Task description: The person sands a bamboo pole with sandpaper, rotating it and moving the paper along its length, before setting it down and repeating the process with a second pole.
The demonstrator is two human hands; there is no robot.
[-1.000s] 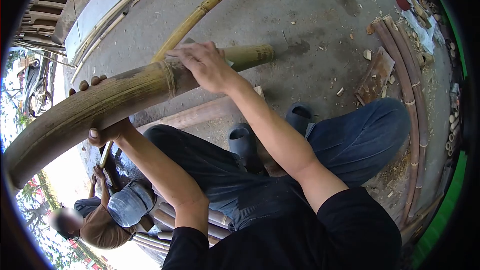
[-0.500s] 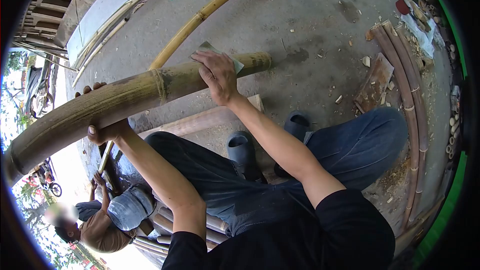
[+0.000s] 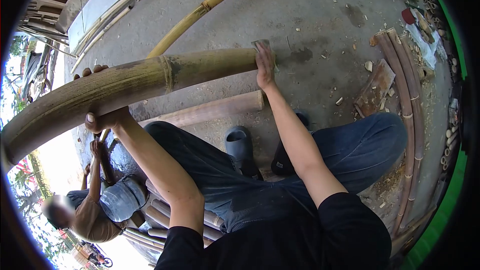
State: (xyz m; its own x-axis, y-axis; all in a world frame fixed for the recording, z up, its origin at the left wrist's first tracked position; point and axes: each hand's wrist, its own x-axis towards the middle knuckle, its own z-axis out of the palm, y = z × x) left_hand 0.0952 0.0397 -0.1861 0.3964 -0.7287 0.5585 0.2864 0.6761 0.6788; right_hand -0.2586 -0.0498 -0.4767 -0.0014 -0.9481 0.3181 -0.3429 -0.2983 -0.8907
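Head view: left hand (image 3: 111,119) clamps one bamboo pole (image 3: 135,81); right hand (image 3: 265,67) grips one sheet (image 3: 260,44) at its end (white mark (image 3: 279,164) below, illegible).

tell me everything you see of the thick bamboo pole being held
The thick bamboo pole looks brownish toward picture left and yellow-green toward the right, with a raised ring and dark patches beside it. It slants across the view, left end at the picture's edge. The left hand wraps it from beneath; the right hand, with a thin sheet, lies at its other end.
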